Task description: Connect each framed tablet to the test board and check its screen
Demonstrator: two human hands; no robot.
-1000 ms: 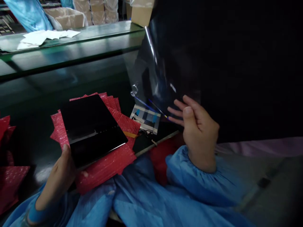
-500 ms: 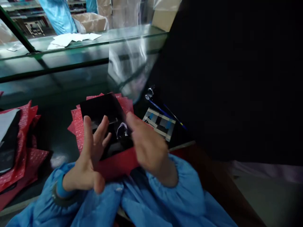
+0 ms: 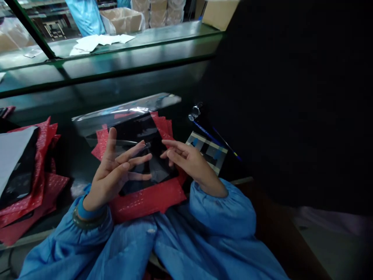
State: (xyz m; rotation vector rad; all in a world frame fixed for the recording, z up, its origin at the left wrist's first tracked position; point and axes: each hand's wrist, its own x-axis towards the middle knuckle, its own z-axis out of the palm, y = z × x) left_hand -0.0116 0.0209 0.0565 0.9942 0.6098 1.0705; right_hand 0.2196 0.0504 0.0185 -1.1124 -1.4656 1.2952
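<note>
A black flat panel point(image 3: 134, 126) lies on a stack of red bubble-wrap bags point(image 3: 148, 200) in front of me. Over its far part is a clear plastic sheet point(image 3: 128, 110), its far edge raised and shiny. My left hand point(image 3: 116, 169) is above the panel's left side, fingers spread, holding nothing visible. On the right, my right hand point(image 3: 185, 157) hovers at the panel's right edge with its fingers bent and partly apart; nothing shows between them.
At the left, a dark panel with a white sheet point(image 3: 16, 155) rests on more red bags point(image 3: 43, 163). Right of the panel are a taped plate point(image 3: 208, 149), blue pens point(image 3: 206, 132) and a shiny ring-shaped item point(image 3: 196, 111). White papers point(image 3: 90, 42) lie on the far shelf.
The clear sheet, upright and blurred before, has come down over the black panel. My left hand's fingers now reach further right, and my right hand's fingers are bent above the panel's edge.
</note>
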